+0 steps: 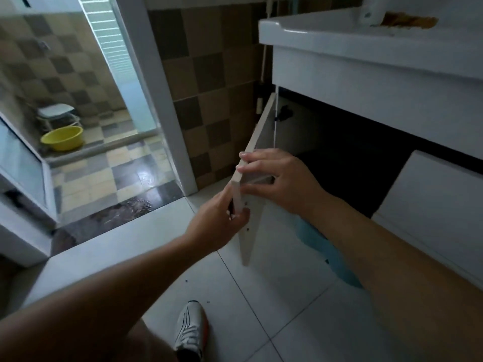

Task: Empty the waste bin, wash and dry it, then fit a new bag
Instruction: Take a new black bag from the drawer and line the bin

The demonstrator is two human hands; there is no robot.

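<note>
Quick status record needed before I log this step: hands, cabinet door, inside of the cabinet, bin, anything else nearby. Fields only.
left hand: grips the lower free edge of the cabinet door
right hand: fingers curled over the same edge, higher up
cabinet door: swung open under the sink
cabinet interior: dark, contents cannot be told
waste bin: not in view
second door: closed, to the right
floor: yellow basin in the tiled room beyond the doorway; shoe on white tiles

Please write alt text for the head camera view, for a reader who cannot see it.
Both hands hold the edge of an open white cabinet door under a sink: the left hand lower, the right hand above it. The cabinet inside is dark. To the left, a yellow basin sits on a tiled floor behind a glass door.
</note>
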